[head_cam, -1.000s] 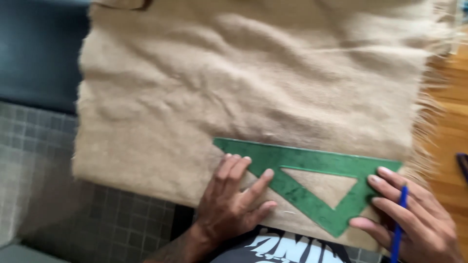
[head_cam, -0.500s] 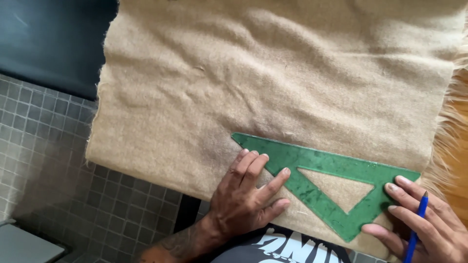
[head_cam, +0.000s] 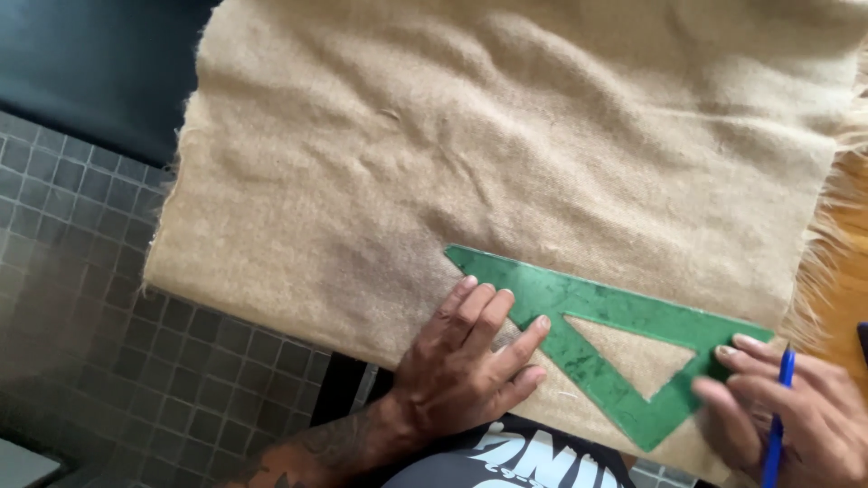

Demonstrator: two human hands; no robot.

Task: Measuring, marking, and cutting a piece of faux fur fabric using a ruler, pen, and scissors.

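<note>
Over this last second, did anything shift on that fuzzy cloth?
Little. The camera view slid, so the tan cloth and green triangle ruler sit further right in the picture. The left hand stays flat on the ruler; the right hand still grips the blue pen at its corner.

I see a green triangular set square [head_cam: 579, 339], hollow centre, flat on tan fuzzy fabric [head_cam: 506, 154] near its lower edge; blue pen [head_cam: 778, 420] upright at right.
</note>
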